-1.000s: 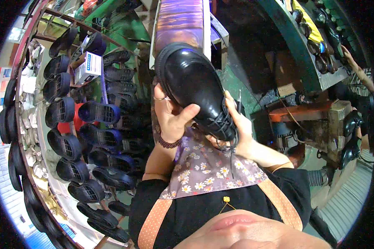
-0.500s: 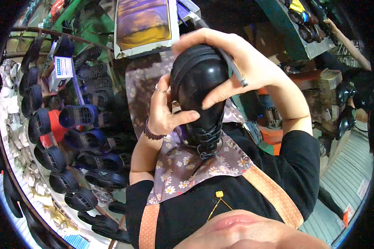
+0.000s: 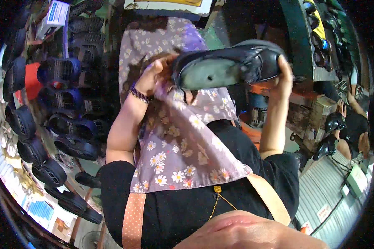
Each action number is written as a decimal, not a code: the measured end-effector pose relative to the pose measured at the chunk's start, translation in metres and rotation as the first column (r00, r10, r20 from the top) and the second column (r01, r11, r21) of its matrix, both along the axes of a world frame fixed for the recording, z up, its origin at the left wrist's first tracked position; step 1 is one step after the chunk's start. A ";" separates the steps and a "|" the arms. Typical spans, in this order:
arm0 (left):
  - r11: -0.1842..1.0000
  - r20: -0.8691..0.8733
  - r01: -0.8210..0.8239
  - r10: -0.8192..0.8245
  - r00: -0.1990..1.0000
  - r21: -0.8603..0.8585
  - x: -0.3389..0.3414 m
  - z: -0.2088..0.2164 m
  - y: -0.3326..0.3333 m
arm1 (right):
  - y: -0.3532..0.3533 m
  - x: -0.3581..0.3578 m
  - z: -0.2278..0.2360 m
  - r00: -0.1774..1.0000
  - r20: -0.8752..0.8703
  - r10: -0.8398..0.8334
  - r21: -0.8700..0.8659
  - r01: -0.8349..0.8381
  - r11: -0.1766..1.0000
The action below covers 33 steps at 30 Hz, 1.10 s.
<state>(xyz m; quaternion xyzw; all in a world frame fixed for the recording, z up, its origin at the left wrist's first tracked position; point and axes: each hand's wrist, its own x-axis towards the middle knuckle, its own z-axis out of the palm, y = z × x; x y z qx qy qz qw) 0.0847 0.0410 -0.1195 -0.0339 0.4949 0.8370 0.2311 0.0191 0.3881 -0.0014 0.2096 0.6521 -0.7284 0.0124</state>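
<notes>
A black leather lace-up shoe point(image 3: 265, 62) is held level in front of my chest, its opening turned toward me. A pale green shoe last point(image 3: 207, 75) with a small dark hole fills that opening. My left hand point(image 3: 157, 75), wearing a beaded bracelet, is closed round the left end of the shoe; most of its fingers are hidden behind it. At the right end, my right hand point(image 3: 285, 74) grips the shoe, its other fingers mostly out of sight. Below hangs my daisy-print apron point(image 3: 174, 159).
To the left stands a rack with several black soles point(image 3: 58, 70) and a small white-and-blue box point(image 3: 52, 18). A wooden block point(image 3: 323, 116) is at the right, near black shoes point(image 3: 326, 147). Another person point(image 3: 355, 133) is at the far right.
The shoe has turned from toe-up to lying sideways, showing the last. My hands have moved apart to its two ends. The thin grey rod in my right hand is no longer visible.
</notes>
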 end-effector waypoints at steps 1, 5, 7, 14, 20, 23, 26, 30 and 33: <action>0.972 0.015 -0.054 0.052 0.999 0.230 0.004 0.013 0.007 | 0.005 0.011 -0.029 0.985 0.143 -0.092 -0.232 0.124 0.965; 0.996 0.018 -0.064 0.065 0.998 -0.055 0.009 0.069 0.021 | -0.003 0.066 -0.097 0.951 0.296 -0.091 -0.469 0.228 0.853; 0.986 0.015 -0.120 0.123 0.992 -0.111 0.013 0.067 0.019 | 0.005 0.088 -0.118 0.953 0.300 -0.045 -0.428 0.176 0.886; 0.984 -0.010 0.175 -0.175 0.985 -0.022 0.025 0.070 -0.036 | 0.029 0.100 -0.098 0.937 0.051 0.345 0.085 -0.348 0.933; 0.795 -0.046 0.145 -0.212 0.976 -0.589 0.067 0.102 -0.010 | 0.039 0.106 -0.091 0.918 0.027 0.395 0.218 -0.391 0.894; 0.878 -0.079 0.057 -0.107 0.991 -0.476 0.090 0.090 -0.006 | 0.036 0.113 -0.076 0.928 0.040 0.370 0.164 -0.371 0.914; 0.894 -0.040 0.030 -0.053 0.998 -0.447 0.099 0.085 -0.004 | 0.039 0.113 -0.064 0.928 0.057 0.368 0.197 -0.372 0.907; 0.913 -0.070 -0.061 0.035 0.997 -0.402 0.085 0.081 0.000 | 0.026 0.070 -0.065 0.919 -0.036 0.392 0.286 -0.366 0.885; 0.951 -0.060 -0.171 0.161 0.985 -0.257 0.063 0.099 0.007 | -0.003 0.009 -0.030 0.908 -0.203 0.366 0.295 -0.300 0.907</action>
